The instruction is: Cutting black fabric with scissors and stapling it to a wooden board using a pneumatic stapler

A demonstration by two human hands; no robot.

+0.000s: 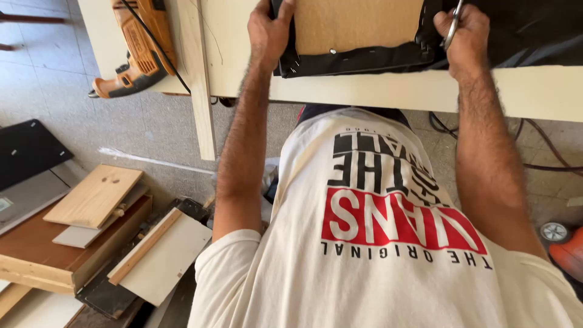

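Observation:
A brown board (355, 24) lies on the pale workbench (388, 88), with black fabric (364, 61) folded over its near edge and fixed by small metal staples. My left hand (270, 30) grips the fabric and board at the left corner. My right hand (464, 33) is closed around a slim metal tool (452, 27) at the right end of the fabric fold. More black fabric (534, 30) spreads to the right on the bench.
An orange power drill (136, 51) with a black cord rests on the bench's left end. Wooden boards and panels (91, 225) are stacked on the floor at left, beside a black panel (27, 149). Cables (546, 152) trail on the floor at right, near an orange wheeled object (565, 243).

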